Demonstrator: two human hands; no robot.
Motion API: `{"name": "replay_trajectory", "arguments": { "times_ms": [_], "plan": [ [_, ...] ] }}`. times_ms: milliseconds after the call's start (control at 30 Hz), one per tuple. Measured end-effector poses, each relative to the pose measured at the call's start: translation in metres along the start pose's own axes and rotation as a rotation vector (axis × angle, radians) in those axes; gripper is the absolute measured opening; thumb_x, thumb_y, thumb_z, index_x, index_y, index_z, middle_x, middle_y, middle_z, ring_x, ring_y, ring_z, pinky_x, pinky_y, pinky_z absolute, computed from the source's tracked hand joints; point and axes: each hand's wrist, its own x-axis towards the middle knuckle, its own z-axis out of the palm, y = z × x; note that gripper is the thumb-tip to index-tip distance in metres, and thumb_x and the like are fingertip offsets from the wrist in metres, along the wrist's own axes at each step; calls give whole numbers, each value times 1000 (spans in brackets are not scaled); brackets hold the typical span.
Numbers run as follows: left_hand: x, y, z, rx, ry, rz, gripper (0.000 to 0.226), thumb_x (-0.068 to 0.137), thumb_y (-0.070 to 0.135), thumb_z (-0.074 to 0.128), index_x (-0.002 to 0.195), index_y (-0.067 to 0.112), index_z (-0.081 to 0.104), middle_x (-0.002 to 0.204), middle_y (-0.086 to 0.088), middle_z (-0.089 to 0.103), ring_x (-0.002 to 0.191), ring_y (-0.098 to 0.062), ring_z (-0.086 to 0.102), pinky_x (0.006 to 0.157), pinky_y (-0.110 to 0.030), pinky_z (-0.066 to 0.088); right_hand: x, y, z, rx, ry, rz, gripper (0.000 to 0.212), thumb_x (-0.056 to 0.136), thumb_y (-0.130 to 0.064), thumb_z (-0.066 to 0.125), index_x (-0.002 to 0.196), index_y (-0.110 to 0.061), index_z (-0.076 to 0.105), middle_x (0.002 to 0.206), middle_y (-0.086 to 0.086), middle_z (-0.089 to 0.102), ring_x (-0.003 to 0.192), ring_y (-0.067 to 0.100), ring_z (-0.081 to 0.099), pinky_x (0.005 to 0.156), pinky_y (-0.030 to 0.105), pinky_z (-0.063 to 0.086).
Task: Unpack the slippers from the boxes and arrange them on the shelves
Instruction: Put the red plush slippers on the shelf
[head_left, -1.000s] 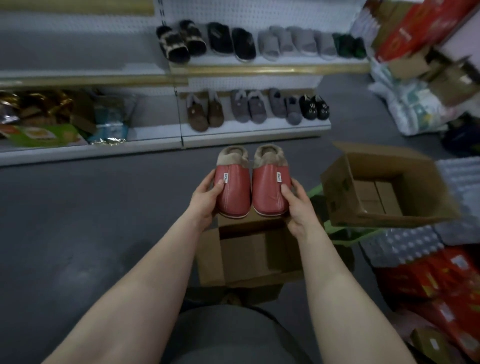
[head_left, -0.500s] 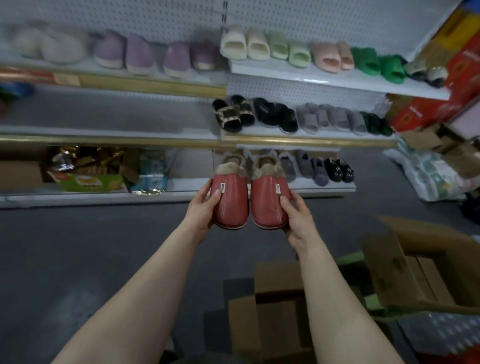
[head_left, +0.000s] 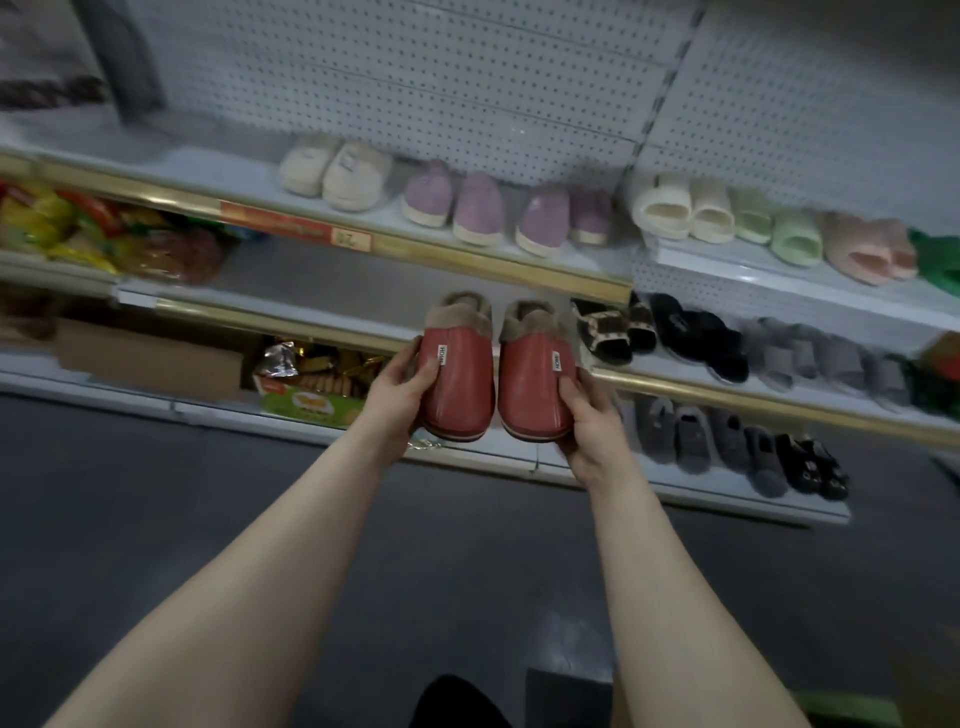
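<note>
Plenty of snack packets (head_left: 311, 397) crowd the shelves at far left. Next, the left hand (head_left: 400, 397) curls round the left red slipper (head_left: 457, 389) and the right hand (head_left: 592, 431) grips the right red slipper (head_left: 535, 395). The pair is held in the air before the middle shelf (head_left: 337, 283), not yet set down. Rightward, rows of slippers (head_left: 691, 338) already sit arranged, so I'd judge the job well along.

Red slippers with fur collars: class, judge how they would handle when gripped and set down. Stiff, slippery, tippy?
Probably stiff: the red slippers hold their domed shape though the left hand and right hand grip only their outer sides. Perhaps slick: the uppers look smooth and shiny. Unlikely to tip: the soles look broad and flat.
</note>
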Motion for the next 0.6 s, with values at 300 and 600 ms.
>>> {"name": "replay_trajectory", "arguments": {
  "times_ms": [300,600],
  "plan": [
    [88,65,-66,-20,98,46,50,97,14,58,144,23,45,109,-5,68,88,-18,68,71,-31,60,82,-1,116,-49,-118,13,53,94,-20,66,143,-19,47,125,10,67,104,25,70,93,46,56],
    [200,135,-119,21,121,104,55,97,20,59,148,27,40,127,-9,63,107,-25,66,86,-42,57,183,-15,238,-29,-192,30,53,93,-19,68,142,-21,47,127,8,65,102,24,70,77,39,60]
  ]
}}
